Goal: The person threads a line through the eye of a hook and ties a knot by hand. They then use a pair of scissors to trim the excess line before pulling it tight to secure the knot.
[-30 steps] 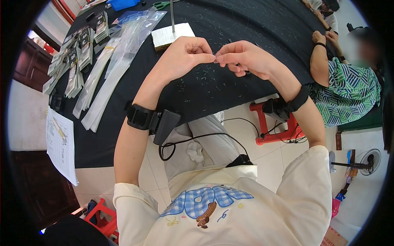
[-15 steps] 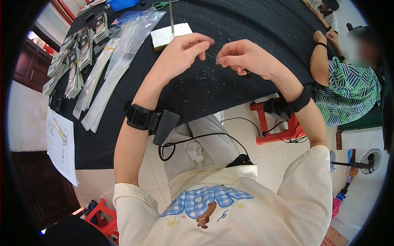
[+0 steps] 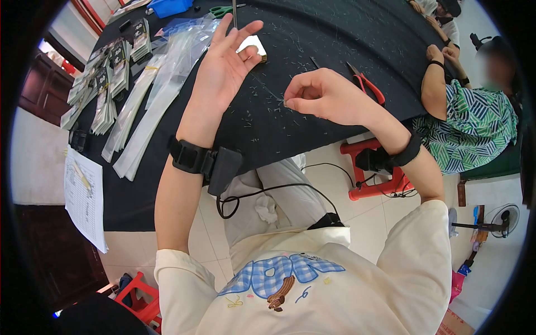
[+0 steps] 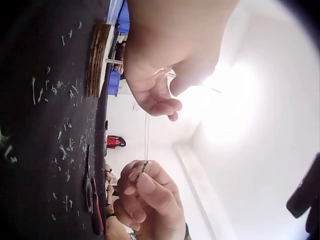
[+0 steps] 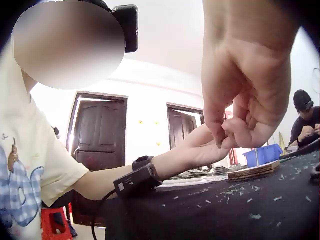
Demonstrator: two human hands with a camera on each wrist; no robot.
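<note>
My right hand [image 3: 326, 97] pinches a small thin greenish piece [image 4: 143, 170] between thumb and fingertips. From it two fine pale threads [image 4: 147, 135] stretch toward my left hand [image 3: 223, 67], passing out of sight near its fingers. That hand is turned palm up, fingers spread, close to the metal rod [image 3: 235, 17]. The rod rises from a white-topped block [image 3: 257, 47], partly covered by the left hand. In the right wrist view the right fingers [image 5: 237, 132] overlap the left hand.
Short thread clippings [image 3: 271, 114] litter the black tablecloth [image 3: 307, 33]. Red-handled pliers [image 3: 365, 84] lie beyond my right hand. Clear plastic sleeves [image 3: 151, 111] and bundled printed cards [image 3: 106, 89] lie left, green-handled scissors [image 3: 220, 10] and a blue bin [image 3: 167, 6] farther back. Another person [image 3: 469, 111] sits at right.
The hands, together at first, have parted. The left has moved up toward the rod and turned palm up; the right has come slightly nearer, still pinching, and the pliers now show beyond it.
</note>
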